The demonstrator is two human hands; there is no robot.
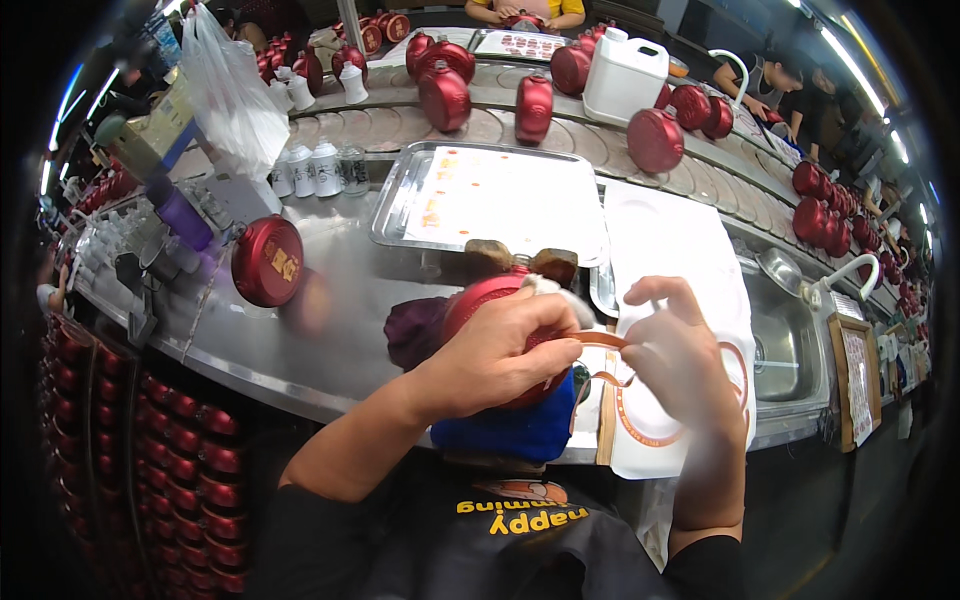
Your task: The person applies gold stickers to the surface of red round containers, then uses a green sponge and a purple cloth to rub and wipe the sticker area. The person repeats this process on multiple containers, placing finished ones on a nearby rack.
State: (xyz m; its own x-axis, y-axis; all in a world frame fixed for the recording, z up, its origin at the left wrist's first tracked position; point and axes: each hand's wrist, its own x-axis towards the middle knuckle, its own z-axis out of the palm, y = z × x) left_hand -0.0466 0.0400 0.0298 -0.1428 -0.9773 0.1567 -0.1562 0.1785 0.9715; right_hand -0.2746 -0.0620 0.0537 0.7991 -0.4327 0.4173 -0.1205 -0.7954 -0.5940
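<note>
A thin orange-brown strip (600, 340) is stretched between my two hands. My left hand (495, 350) pinches its left end between thumb and fingers, over a round red bottle (485, 295). My right hand (680, 360), slightly blurred, has its fingers curled at the strip's other end; a loop of it hangs below. Most of the bottle is hidden by my left hand. A whitish cloth (555, 292) lies against the bottle, partly behind my fingers. Blue cloth (500, 428) sits under the bottle, and dark maroon cloth (413, 332) is at its left.
White sheets (660, 230) with a ring print lie at right, by a sink (785, 350). A metal tray (395, 215) holds a printed sheet. Another red bottle (267, 262) stands left. Beyond, a conveyor (390, 125) carries red bottles and a white jug (625, 78). Other people work there.
</note>
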